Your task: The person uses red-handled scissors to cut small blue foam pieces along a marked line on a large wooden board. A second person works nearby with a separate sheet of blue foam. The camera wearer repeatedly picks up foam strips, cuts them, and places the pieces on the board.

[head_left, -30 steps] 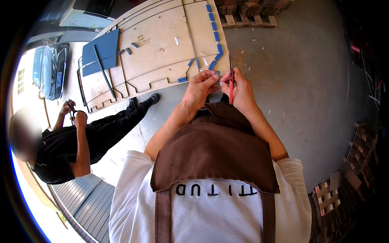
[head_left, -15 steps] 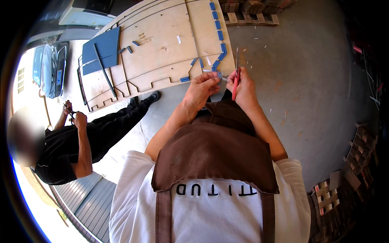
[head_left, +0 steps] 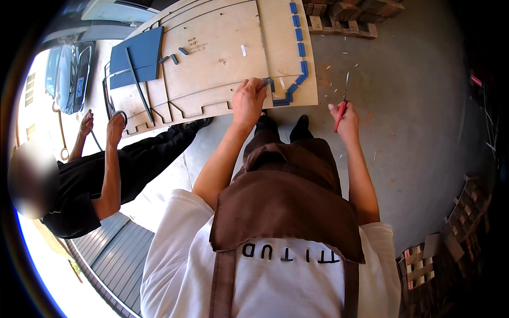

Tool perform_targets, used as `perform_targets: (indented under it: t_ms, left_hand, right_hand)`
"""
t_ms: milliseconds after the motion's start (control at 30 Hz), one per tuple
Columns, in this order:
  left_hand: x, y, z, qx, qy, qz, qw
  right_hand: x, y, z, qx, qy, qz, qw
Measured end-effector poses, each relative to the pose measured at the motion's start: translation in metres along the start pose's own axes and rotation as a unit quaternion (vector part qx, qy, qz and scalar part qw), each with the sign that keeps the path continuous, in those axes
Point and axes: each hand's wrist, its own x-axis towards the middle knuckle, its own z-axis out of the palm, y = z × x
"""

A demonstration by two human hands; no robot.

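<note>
My left hand (head_left: 249, 100) reaches over the plywood board (head_left: 212, 79), its fingers pinched at a short blue strip (head_left: 265, 82) by a dark groove. Close by, other blue strips (head_left: 292, 94) line the board's near right corner and edge. The wrist covers part of the board's near edge. My right hand (head_left: 348, 123) is off the board to the right, closed around the red handles of scissors (head_left: 341, 115) whose blades point away from me. A small white strip (head_left: 244, 51) lies farther up the board.
A blue sheet (head_left: 135, 58) with a dark bar across it rests on the board's left part. At left a co-worker (head_left: 106, 180) holds dark-handled scissors (head_left: 121, 115). Wooden pallets (head_left: 347, 26) stand at the back; white scraps dot the floor (head_left: 413, 106). A car (head_left: 69, 79) is outside.
My hands have moved apart: the left has gone forward onto the board, the right outward with the scissors. Before, they met at a small piece near the board's edge. The co-worker's hands have shifted.
</note>
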Motion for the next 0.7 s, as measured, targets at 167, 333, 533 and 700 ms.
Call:
perform_targets:
  t_ms: [167,333,533,700]
  left_hand:
    - [0.001,-0.005,0.006,0.018,0.023,0.019,0.999]
    - [0.004,-0.002,0.01,0.004,0.031,-0.005,1.0]
    - [0.005,-0.004,0.012,0.011,0.029,-0.011,0.999]
    - [0.006,-0.002,0.013,0.016,0.029,-0.007,0.999]
  right_hand:
    - [0.005,-0.026,0.027,0.052,-0.036,-0.014,0.998]
    - [0.006,-0.032,0.036,0.028,-0.057,-0.012,0.998]
    - [0.006,-0.04,0.032,-0.001,-0.06,-0.035,0.998]
    - [0.007,-0.037,0.034,0.004,-0.059,-0.038,0.998]
